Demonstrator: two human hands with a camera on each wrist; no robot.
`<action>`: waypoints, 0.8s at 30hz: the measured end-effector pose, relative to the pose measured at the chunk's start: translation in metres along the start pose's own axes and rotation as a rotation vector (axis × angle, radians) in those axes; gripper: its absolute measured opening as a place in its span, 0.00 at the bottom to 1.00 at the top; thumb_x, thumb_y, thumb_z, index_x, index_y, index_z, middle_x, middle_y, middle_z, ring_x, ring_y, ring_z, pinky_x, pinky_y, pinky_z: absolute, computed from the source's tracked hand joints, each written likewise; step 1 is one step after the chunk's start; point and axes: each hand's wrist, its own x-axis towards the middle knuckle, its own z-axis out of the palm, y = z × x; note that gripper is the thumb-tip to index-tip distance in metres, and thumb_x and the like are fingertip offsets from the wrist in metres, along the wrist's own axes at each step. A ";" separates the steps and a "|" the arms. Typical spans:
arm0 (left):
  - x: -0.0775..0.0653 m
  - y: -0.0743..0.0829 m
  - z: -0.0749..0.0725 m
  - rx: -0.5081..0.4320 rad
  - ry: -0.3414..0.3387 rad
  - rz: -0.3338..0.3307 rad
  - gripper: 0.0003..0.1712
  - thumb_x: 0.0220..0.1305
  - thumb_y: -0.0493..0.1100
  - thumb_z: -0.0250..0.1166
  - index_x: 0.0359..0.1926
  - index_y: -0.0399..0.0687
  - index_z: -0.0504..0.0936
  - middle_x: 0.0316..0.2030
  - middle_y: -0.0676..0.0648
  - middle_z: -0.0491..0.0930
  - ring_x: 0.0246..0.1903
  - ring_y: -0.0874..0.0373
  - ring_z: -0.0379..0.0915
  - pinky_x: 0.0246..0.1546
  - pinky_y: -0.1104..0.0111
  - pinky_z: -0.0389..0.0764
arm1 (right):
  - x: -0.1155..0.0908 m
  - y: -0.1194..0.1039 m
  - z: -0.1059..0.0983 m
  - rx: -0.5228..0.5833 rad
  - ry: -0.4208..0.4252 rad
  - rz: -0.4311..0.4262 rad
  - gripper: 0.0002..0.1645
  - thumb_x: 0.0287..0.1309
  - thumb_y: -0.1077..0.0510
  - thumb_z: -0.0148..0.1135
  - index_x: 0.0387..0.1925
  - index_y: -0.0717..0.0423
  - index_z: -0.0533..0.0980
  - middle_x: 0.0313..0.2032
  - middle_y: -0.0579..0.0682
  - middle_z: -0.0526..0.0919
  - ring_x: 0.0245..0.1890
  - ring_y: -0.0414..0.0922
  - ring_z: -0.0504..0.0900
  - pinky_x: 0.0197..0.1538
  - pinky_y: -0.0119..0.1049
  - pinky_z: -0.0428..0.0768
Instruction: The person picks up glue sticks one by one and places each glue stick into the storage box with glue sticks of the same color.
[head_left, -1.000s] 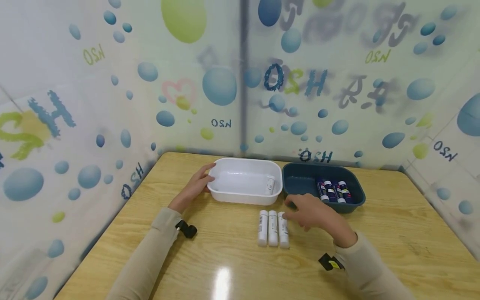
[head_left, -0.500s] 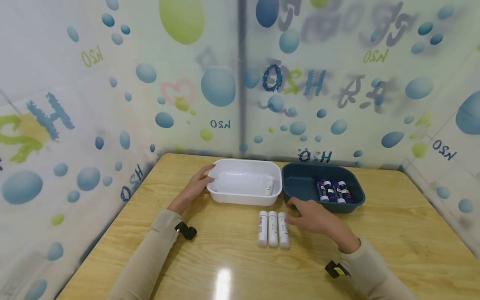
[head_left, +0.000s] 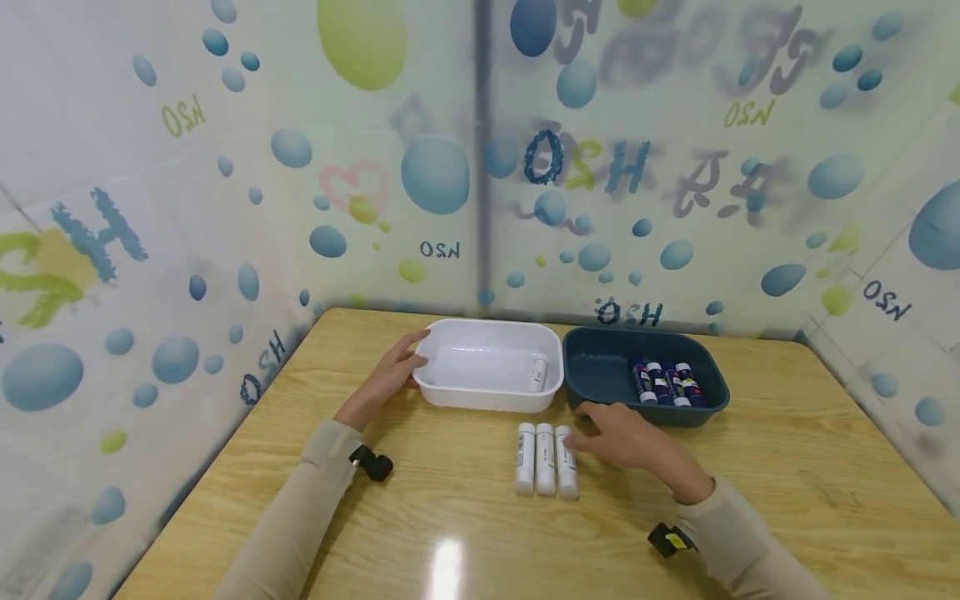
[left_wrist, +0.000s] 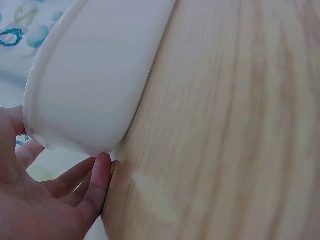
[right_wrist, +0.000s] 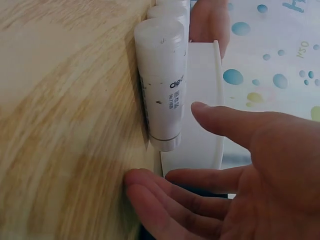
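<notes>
At the left end of the white bin (head_left: 480, 399), my left hand (head_left: 386, 379) rests its fingertips against the rim and outer wall. In the left wrist view, the fingers (left_wrist: 101, 170) touch the bin's end near the tabletop. Three white glue sticks (head_left: 545, 460) lie side by side in front of the bins. Just right of the rightmost glue stick (right_wrist: 162, 95) is my right hand (head_left: 626, 440). Its thumb and fingers are spread apart, and nothing is held between them. One more white glue stick (head_left: 538, 374) lies inside the white bin, at its right end.
A dark blue bin (head_left: 600, 362) stands against the white bin's right side. Several dark purple tubes with white caps (head_left: 663, 385) lie in its right part. Both bins sit toward the back of the wooden table (head_left: 420, 517), before a printed curtain (head_left: 390, 283).
My right hand has lowered slightly toward the near side, beside the rightmost glue stick. The left hand, both bins and the glue sticks have kept their places.
</notes>
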 end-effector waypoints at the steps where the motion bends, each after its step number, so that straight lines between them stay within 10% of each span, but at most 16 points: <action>1: 0.000 0.000 0.000 -0.002 0.000 0.001 0.34 0.78 0.42 0.52 0.81 0.51 0.57 0.59 0.26 0.75 0.39 0.56 0.77 0.40 0.71 0.81 | 0.001 0.000 0.000 -0.001 0.000 -0.006 0.38 0.64 0.38 0.67 0.64 0.60 0.76 0.59 0.60 0.83 0.56 0.55 0.81 0.61 0.60 0.78; 8: -0.002 0.002 0.000 0.004 0.006 -0.003 0.34 0.78 0.42 0.52 0.81 0.53 0.57 0.61 0.27 0.74 0.43 0.53 0.78 0.42 0.71 0.80 | 0.004 0.003 0.006 0.114 -0.066 0.020 0.39 0.64 0.41 0.69 0.68 0.58 0.72 0.22 0.48 0.80 0.21 0.43 0.79 0.39 0.40 0.78; 24: -0.003 0.002 0.002 0.003 0.004 -0.002 0.34 0.78 0.42 0.52 0.81 0.51 0.57 0.60 0.26 0.75 0.40 0.57 0.77 0.42 0.69 0.81 | 0.009 0.007 0.014 0.304 -0.153 -0.009 0.34 0.67 0.48 0.68 0.68 0.57 0.70 0.30 0.49 0.81 0.26 0.44 0.81 0.30 0.38 0.82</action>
